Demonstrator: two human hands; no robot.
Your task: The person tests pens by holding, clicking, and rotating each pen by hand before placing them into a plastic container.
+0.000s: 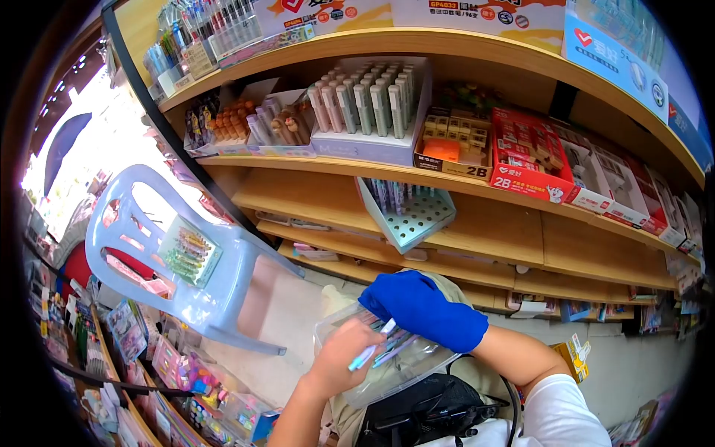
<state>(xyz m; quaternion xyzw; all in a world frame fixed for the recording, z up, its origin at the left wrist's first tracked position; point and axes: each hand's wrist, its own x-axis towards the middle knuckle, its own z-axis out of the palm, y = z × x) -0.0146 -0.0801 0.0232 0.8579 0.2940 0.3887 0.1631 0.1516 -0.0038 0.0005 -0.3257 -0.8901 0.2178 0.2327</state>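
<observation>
My left hand [348, 352], bare, is closed on light-coloured pens [363, 358] above a clear plastic box [372, 389] on my lap. My right hand [424, 309] wears a blue covering or holds a blue cloth; its fingers are hidden, at the box's back edge. Several more pens [395, 352] lie inside the box. In front of me, a pale green display holder [418, 220] with holes sits tilted on the shelf, pens standing in its back part.
A blue plastic chair [216, 298] at the left bears a pen holder [192, 252]. Wooden shelves [477, 223] ahead carry pen displays [365, 145] and eraser boxes [532, 182]. A black bag [417, 410] rests against my body. Goods crowd the lower left.
</observation>
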